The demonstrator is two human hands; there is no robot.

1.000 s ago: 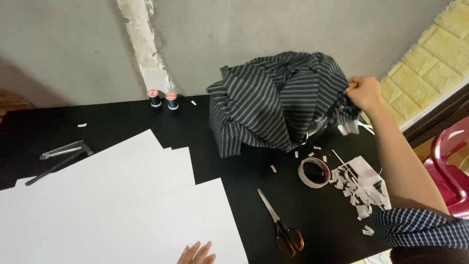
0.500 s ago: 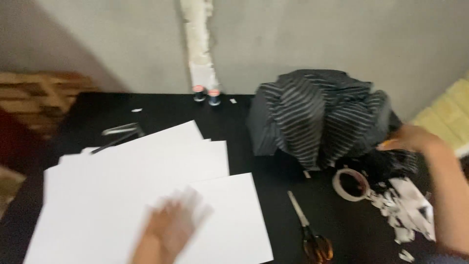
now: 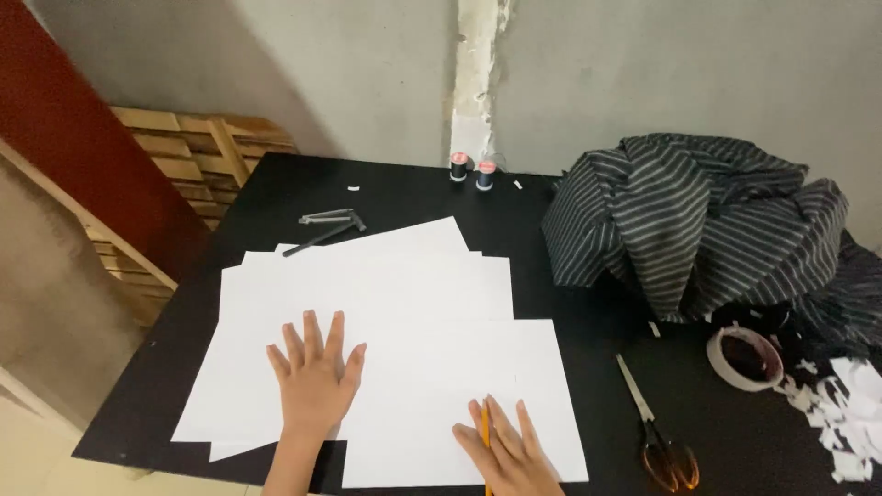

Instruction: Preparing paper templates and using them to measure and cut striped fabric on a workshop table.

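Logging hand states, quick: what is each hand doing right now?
Left hand: open, flat on the white paper sheets.
Right hand: fingers spread on the paper, a yellow pencil under them.

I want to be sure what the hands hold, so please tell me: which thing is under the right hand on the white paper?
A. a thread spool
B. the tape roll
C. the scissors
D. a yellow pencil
D: a yellow pencil lies under the right hand, pressed on the white paper.

Head cam, single view, steep look-down over the bench (image 3: 230,220).
It sits above the near edge and faces the grey wall (image 3: 643,73). Mid-range: bench fills most of frame, left hand (image 3: 315,377) and right hand (image 3: 505,455) at the bottom edge.
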